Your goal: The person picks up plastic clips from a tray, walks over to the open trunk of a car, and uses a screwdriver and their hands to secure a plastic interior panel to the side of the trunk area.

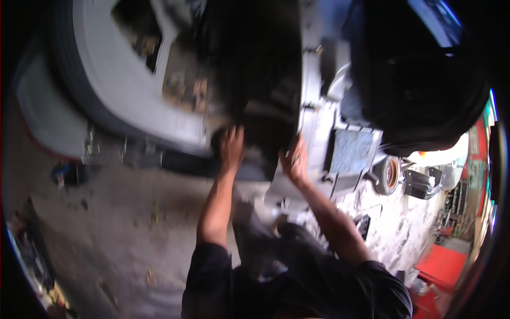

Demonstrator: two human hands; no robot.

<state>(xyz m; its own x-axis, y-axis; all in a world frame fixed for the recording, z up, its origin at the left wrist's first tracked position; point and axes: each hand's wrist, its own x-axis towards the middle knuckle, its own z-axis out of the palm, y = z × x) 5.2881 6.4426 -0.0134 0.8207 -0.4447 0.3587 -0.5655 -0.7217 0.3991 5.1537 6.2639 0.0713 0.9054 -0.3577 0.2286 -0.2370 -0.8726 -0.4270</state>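
Observation:
A large black panel (pixel 263 146) lies in front of me along the opening of a pale grey car body (pixel 133 106). My left hand (pixel 232 147) is at its near left part, fingers laid over the top and the thumb hidden. At the right edge, my right hand (pixel 295 159) grips with fingers closed round the side. Motion blur softens the hands and the panel, so its exact kind does not show. Both forearms reach up from the lower edge, in short black sleeves.
Right of the panel stands a whitish metal section with a grey radiator-like block (pixel 352 151). Beyond it are a dark car part (pixel 419 90), a wheel (pixel 391 175) with a rusty rim, and a black box-like part (pixel 423 183). Red sheets (pixel 441 266) lie at the lower right.

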